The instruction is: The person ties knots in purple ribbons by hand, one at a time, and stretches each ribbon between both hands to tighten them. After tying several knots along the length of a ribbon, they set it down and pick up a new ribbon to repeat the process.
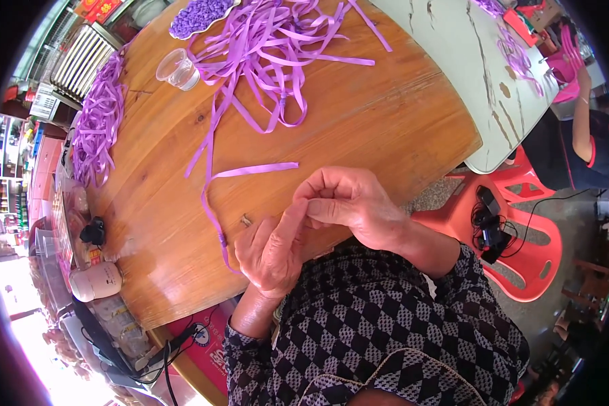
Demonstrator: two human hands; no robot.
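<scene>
pointing lengthwise away from the hands (pixel 271 257), purple ribbon (pixel 212 216), curving

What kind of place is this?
Maybe a small shop with a spot for making things: packed shelves stand on the left, and lots of purple ribbons lie on the wooden table.

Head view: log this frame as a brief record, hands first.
Left hand: fingertips meeting the right hand's
Right hand: fingers bent; anything pinched is too small to tell
Ribbon strand: purple, reaching the left hand
Ribbon pile: purple, on the wooden table
Cup: clear, beside the pile
Chair: coral, to the right
</scene>
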